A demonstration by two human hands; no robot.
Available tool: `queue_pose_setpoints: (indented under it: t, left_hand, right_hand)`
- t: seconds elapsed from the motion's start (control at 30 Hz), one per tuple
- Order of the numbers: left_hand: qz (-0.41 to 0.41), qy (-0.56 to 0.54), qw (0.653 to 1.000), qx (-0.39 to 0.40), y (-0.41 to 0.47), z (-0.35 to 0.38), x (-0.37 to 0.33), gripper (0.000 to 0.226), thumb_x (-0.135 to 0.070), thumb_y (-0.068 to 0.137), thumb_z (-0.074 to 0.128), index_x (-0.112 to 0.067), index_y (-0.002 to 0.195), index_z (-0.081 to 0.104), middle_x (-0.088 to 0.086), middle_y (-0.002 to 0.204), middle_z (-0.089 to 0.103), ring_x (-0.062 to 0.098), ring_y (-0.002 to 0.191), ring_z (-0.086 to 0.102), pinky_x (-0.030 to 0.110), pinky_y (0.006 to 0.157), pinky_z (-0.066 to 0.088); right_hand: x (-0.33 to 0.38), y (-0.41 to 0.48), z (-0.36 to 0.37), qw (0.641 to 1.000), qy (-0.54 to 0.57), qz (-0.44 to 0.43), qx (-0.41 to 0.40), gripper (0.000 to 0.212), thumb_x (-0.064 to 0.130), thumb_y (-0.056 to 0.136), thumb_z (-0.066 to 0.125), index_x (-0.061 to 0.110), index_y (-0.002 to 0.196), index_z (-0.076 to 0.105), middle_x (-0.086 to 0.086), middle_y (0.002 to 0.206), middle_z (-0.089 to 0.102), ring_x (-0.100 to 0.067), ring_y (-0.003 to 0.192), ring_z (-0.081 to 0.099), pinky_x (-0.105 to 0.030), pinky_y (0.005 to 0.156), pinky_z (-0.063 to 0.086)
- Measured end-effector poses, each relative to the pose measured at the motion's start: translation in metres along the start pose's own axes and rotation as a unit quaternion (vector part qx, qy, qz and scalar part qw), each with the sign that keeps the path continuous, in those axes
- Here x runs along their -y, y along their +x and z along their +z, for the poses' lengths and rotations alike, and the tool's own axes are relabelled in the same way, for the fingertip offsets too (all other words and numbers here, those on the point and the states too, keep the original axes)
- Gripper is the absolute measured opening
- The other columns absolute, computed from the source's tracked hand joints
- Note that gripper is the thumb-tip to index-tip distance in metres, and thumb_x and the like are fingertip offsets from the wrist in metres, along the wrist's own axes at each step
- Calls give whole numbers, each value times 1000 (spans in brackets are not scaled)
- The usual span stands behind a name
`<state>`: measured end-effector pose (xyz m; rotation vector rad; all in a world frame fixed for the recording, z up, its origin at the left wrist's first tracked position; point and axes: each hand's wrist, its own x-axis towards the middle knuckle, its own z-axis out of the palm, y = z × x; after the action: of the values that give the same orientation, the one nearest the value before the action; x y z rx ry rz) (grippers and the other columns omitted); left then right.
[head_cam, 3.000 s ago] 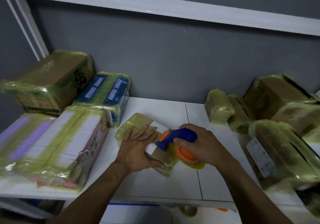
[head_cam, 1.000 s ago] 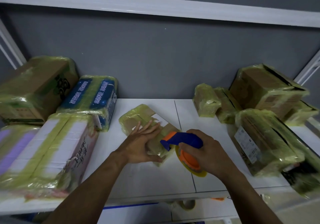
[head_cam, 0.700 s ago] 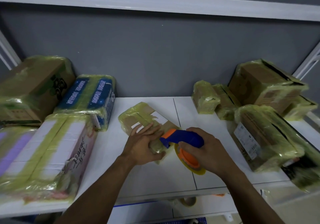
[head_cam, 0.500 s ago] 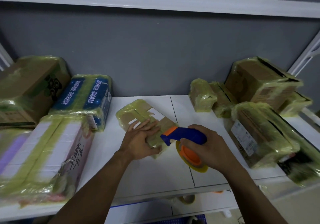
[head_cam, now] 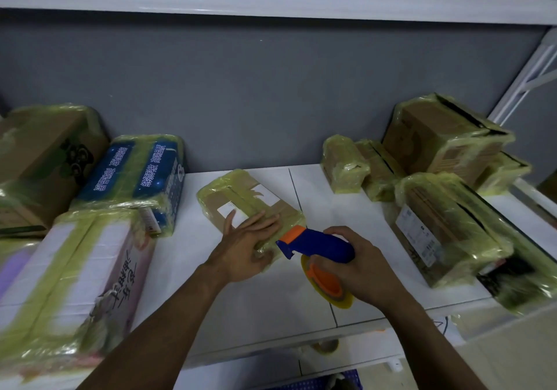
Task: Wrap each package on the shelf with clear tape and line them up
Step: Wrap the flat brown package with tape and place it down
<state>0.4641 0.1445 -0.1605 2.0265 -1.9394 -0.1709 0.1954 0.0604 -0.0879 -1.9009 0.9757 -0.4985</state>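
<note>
Centre of the shelf [head_cam: 271,299]: the package [head_cam: 250,196].
My left hand [head_cam: 244,251] lies flat on it, fingers [head_cam: 265,223] straight; my right hand [head_cam: 358,272] grips the tape dispenser [head_cam: 316,243] beside it. Wrapped boxes [head_cam: 437,223] crowd 2 sides.

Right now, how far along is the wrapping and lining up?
Done: the left boxes and right boxes look taped. In hand: the left hand presses on the middle box, partly taped, while the right hand grips the tape dispenser at its near end. Left: finishing it, then lining up; both piles sit crooked.
</note>
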Motion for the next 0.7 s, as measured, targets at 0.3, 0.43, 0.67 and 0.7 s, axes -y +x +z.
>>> queue_pose_setpoints:
  t: [0.3,0.43,0.67,0.7]
  left_hand:
    - [16,-48,998,-47,-4,1,0,66,-74,96,24,-45,155,30,-33,160,19,-1,153,8,50,120,-9]
    - [9,-45,998,-53,-3,-1,-1,70,-75,96,12,-43,154,33,-29,160,23,3,153,12,50,120,-8]
    - [8,-33,997,-70,-1,3,0,70,-72,98,8,-42,154,36,-29,160,24,3,152,13,47,120,-9]
    - [6,-30,997,-67,-1,3,1,67,-71,99,11,-43,154,35,-30,160,23,2,152,13,47,120,-9]
  right_hand:
    - [3,6,10,1000,-13,-20,21,38,55,67,72,63,103,63,24,91,71,2,84,69,-20,70,60]
    - [5,3,11,1000,-2,-28,6,36,68,70,72,74,101,57,37,99,67,13,92,64,-4,65,51]
    - [7,-9,3,1000,13,-21,1,39,68,70,73,77,103,55,38,102,67,12,94,65,-5,68,52]
    - [6,-11,1,1000,10,-19,2,39,67,70,73,77,103,55,38,102,67,12,94,65,-6,69,52]
